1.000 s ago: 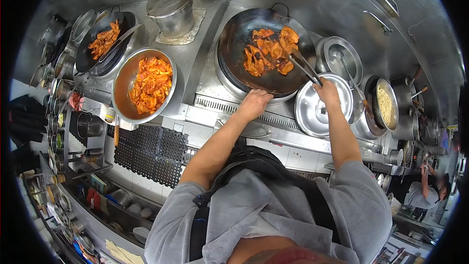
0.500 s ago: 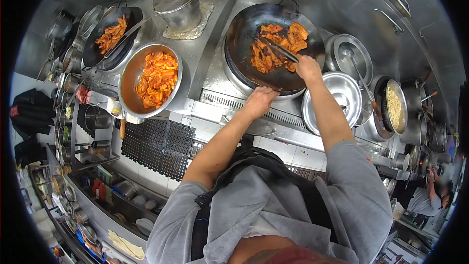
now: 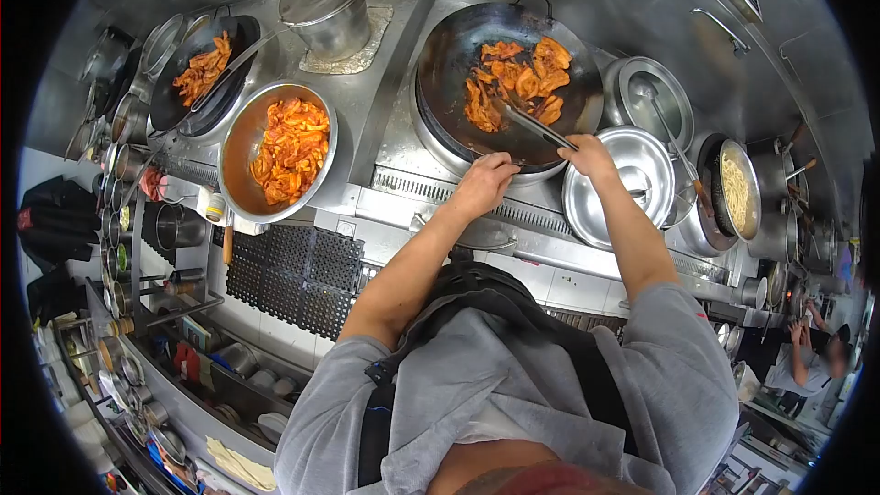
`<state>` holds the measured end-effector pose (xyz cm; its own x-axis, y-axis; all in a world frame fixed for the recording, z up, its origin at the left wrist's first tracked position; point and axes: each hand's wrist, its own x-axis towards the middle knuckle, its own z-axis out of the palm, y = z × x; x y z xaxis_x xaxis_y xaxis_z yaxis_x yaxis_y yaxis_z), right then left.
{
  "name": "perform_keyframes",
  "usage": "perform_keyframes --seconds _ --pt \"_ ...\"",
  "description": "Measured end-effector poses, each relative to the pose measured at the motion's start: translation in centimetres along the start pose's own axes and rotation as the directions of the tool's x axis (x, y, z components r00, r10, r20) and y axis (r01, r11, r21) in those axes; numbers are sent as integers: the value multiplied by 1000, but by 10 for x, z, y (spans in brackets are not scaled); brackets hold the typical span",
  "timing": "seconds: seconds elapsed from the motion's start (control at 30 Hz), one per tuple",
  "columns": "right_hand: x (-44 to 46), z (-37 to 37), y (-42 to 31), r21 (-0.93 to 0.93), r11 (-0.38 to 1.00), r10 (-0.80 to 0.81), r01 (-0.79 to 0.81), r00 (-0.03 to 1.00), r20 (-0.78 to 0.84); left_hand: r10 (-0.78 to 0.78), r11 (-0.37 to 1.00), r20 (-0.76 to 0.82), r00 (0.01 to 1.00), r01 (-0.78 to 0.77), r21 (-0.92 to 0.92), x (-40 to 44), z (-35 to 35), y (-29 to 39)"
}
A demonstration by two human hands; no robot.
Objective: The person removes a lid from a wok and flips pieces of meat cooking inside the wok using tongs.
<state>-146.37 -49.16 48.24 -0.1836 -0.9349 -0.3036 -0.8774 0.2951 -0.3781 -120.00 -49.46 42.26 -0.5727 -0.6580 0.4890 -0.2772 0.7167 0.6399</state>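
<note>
You had no readable text, labels, brands, numbers or signs anywhere in your view.

on my feed, food pieces [image 3: 527,82] lie in the wok [image 3: 445,50]; left of it, a pot [image 3: 330,26] on a mat [image 3: 379,32]; before the pot and further left, a bowl [image 3: 236,165]; right of the wok, a lid [image 3: 596,200].

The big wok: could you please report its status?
Right hand on tongs, tips among browned pieces. Left hand on near rim of wok. Steel lid alongside, under right forearm.
</note>
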Motion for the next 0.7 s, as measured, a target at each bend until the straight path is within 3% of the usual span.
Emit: perform_keyframes --seconds 0.1,0.13,0.17,0.23,0.27,0.3,0.4,0.5,0.53,0.57,0.6,0.63,0.7 --pt "6 -5 -3 40 999 -15 18 998 -67 -61 989 -5 998 60 -134 -13 -22 15" --pt "-3 -21 -18 167 980 107 -108 994 15 -92 981 -20 996 88 -173 -23 -32 22" --pt "0 -21 -11 165 981 103 -104 995 16 -124 970 -34 992 114 -214 -36 -41 27" --pt "6 -21 10 90 993 -58 73 985 -165 -171 965 20 985 172 -199 -77 -50 23" --pt "-6 -37 -5 103 995 -5 10 998 -55 -263 929 80 961 275 -246 -98 -57 24" --pt "-7 -33 0 104 994 -8 14 998 -58 -347 883 142 927 374 -285 -120 -65 26" --pt "-10 -20 14 -44 999 -11 12 999 35 -555 779 189 810 586 -223 -199 -73 17" --pt "-17 -20 -13 78 991 95 -108 983 156 -711 687 171 682 725 -39 -281 -71 2" --pt "-9 -9 -10 74 997 11 -19 994 107 -712 686 167 682 727 -41 -304 -68 -3" --pt "-4 -2 -13 74 997 8 -16 994 109 -762 634 181 621 773 19 -326 -65 -8" --pt "1 5 -23 -7 997 -73 73 997 15 -808 579 188 558 811 82 -345 -62 -14" --pt "8 10 -32 -96 984 -159 152 985 -73 -810 578 184 557 812 85 -361 -57 -21" --pt "25 12 -35 -99 988 -125 118 989 -75 -897 425 228 378 879 215 -392 -44 -35"
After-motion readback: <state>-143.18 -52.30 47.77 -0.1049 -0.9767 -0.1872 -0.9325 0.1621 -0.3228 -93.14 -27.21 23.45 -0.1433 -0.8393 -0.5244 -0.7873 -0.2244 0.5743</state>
